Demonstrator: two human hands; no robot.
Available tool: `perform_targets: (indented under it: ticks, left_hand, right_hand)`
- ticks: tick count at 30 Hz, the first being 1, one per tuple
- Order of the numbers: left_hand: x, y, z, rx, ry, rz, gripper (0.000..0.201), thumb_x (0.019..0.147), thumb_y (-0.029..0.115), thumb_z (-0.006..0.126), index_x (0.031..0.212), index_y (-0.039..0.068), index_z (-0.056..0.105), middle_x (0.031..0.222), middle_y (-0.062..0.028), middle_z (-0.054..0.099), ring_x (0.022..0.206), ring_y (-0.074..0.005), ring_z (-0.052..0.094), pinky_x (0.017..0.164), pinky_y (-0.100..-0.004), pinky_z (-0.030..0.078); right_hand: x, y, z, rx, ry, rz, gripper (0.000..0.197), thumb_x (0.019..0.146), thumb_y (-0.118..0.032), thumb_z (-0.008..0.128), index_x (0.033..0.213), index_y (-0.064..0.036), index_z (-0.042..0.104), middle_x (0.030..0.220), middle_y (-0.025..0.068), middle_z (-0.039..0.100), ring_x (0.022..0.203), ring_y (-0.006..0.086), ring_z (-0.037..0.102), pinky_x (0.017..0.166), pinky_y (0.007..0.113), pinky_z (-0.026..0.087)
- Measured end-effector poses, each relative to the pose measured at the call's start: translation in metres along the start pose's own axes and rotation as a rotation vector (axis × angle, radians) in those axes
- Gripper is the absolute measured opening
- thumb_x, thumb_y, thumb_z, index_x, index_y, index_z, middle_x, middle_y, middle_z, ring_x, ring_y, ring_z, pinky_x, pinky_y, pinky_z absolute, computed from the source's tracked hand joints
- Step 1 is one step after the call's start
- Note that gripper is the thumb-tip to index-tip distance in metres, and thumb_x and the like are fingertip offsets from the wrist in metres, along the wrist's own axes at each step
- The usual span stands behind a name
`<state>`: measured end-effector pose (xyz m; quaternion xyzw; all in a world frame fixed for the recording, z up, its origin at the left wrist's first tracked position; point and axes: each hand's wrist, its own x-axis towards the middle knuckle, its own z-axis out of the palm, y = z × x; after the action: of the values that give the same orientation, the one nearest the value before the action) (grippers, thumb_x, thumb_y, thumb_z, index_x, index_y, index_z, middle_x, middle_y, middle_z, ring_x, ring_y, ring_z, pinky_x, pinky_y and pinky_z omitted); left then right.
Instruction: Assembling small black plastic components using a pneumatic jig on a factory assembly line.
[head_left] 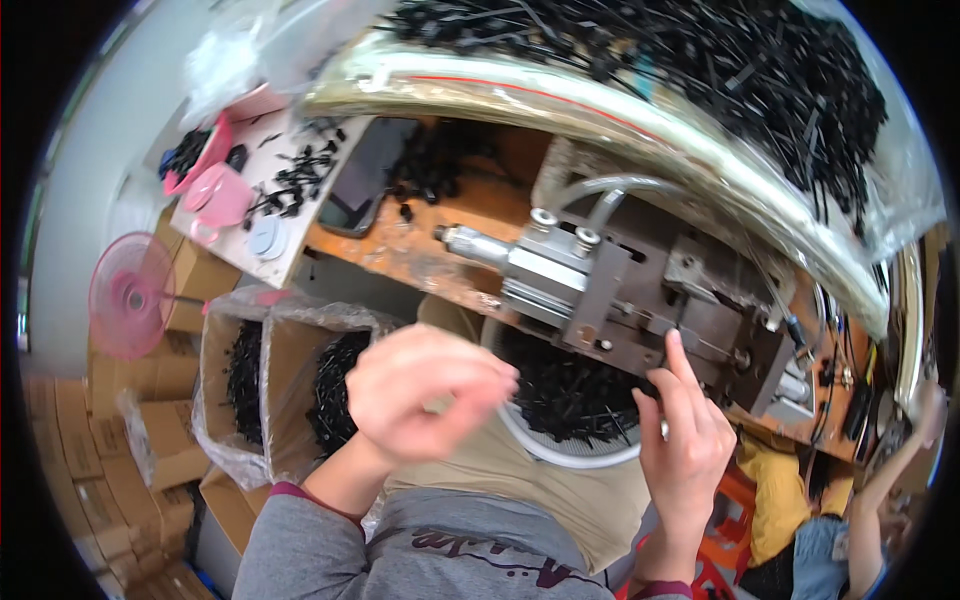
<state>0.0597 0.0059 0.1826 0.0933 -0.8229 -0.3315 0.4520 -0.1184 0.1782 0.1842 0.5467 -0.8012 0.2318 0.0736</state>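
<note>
A small metal bench machine (620,310) with an air cylinder and a dark steel bed is fixed on the wooden table. My right hand (690,430) is at its front edge, index finger stretched up to the small slot in the bed, thumb apart; I see nothing held in it. To the left, my left hand (420,390) hovers over my lap, slightly blurred, its fingers curled and pressed together; whatever they may pinch is hidden. Between the hands, under the table edge, sits a white round basket (530,450) holding thin black plastic pieces (570,390).
A large clear bag of black parts (740,80) lies behind the machine. Left are a phone (365,180), a pink cup (217,195), a pink fan (132,295) and a plastic-lined carton (265,400). At right, another person's arm (885,480) shows.
</note>
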Motion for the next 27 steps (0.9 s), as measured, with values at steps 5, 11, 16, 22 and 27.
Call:
perform_targets:
  ticks: [5,11,16,22,27]
  left_hand:
    - [-0.022,-0.035,-0.042,0.032,0.537,-0.238,0.011,0.093,-0.003,0.049,0.098,0.000,0.059,0.087,-0.0053,0.059,0.070,-0.0104,0.051,0.064,-0.0246,0.044]
    - [-0.031,-0.103,-0.145,0.237,0.928,-0.343,0.028,0.095,0.005,0.051,0.124,0.002,0.052,0.102,-0.0061,0.055,0.080,-0.0087,0.049,0.072,-0.0237,0.043]
    - [-0.049,-0.166,-0.267,0.748,0.810,-0.612,0.040,0.094,0.025,0.060,0.128,0.005,0.054,0.107,-0.0093,0.058,0.086,-0.0102,0.054,0.077,-0.0247,0.047]
    - [-0.039,-0.178,-0.302,0.451,0.612,-1.133,0.041,0.097,0.045,0.050,0.112,0.008,0.060,0.095,-0.0033,0.063,0.076,-0.0100,0.055,0.063,-0.0262,0.048]
    - [-0.045,-0.203,-0.300,0.183,0.652,-1.084,0.033,0.100,0.040,0.047,0.093,0.009,0.058,0.082,0.0003,0.059,0.067,-0.0073,0.050,0.057,-0.0254,0.044]
  right_hand:
    - [-0.010,0.005,0.002,0.226,0.091,-0.010,0.025,0.065,-0.002,0.080,0.085,-0.0004,0.066,0.115,0.0184,0.068,0.070,0.0253,0.066,0.063,0.030,0.051]
    - [-0.033,-0.002,0.014,0.444,-0.111,-0.136,0.028,0.059,-0.005,0.084,0.082,-0.0021,0.067,0.111,0.0160,0.069,0.082,0.0273,0.069,0.069,0.032,0.054]
    - [-0.050,-0.009,0.050,0.369,-0.326,-0.212,0.028,0.063,-0.008,0.081,0.086,-0.0034,0.065,0.115,0.0128,0.066,0.082,0.0289,0.066,0.070,0.035,0.053]
    - [-0.055,-0.015,0.065,0.275,-0.397,-0.222,0.033,0.068,-0.011,0.080,0.096,-0.0032,0.065,0.115,0.0139,0.065,0.086,0.0315,0.065,0.075,0.039,0.053]
    - [-0.059,-0.027,0.064,0.276,-0.453,-0.160,0.031,0.070,-0.011,0.079,0.096,-0.0021,0.066,0.114,0.0142,0.066,0.091,0.0320,0.065,0.079,0.039,0.053]
